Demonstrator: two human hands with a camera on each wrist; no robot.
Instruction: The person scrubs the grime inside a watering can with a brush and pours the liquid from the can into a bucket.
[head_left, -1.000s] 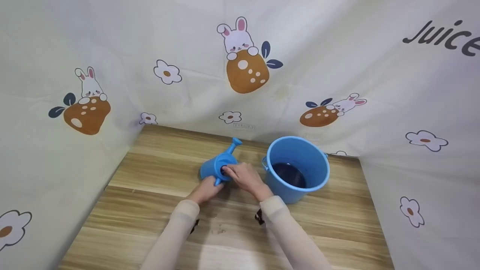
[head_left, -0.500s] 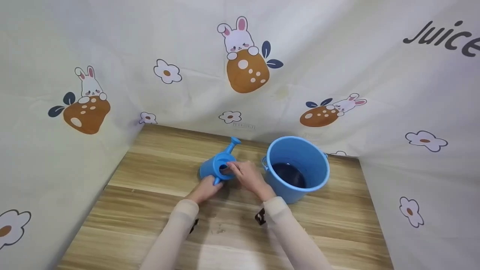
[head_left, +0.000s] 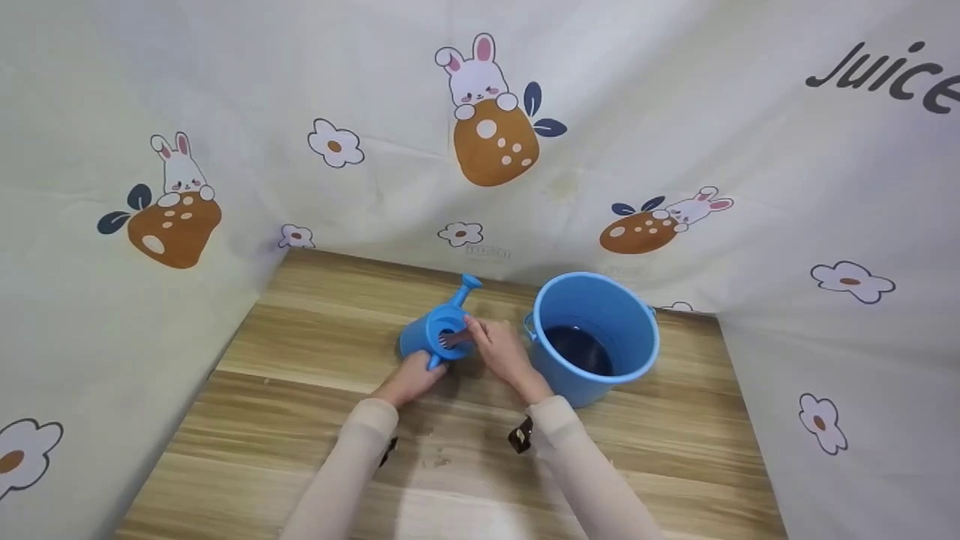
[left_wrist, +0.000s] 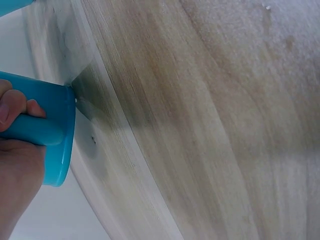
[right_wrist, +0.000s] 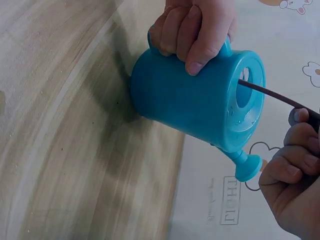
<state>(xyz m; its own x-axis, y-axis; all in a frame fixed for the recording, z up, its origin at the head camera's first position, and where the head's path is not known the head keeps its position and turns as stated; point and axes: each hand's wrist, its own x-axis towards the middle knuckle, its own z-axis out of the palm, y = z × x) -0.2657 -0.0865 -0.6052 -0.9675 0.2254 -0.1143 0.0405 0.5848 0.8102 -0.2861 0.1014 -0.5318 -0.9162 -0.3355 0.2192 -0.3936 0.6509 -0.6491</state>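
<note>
A small blue watering can [head_left: 417,340] leans over the wooden surface in the head view, its opening toward the right hand. The left hand [head_left: 409,379] grips its handle; in the right wrist view, the left fingers [right_wrist: 176,35] curl round that handle. Reaching in from the other side, the right hand [head_left: 501,349] pinches the slim dark handle of a brush [right_wrist: 274,94]. The brush's far end sits in the can's round opening, where a pale striped patch shows and the rest is hidden. The can's spout [right_wrist: 247,166] points away from the person.
A larger blue bucket [head_left: 577,298] with dark contents or a dark bottom stands just right of the right hand. A printed cloth [head_left: 390,202] hangs at the back and both sides of the wooden surface [head_left: 315,300]. Small wet-looking marks [head_left: 437,459] lie near the front.
The right hand has drawn back slightly to the right, so more of the brush's handle shows outside the can. The left hand and the can have hardly moved.
</note>
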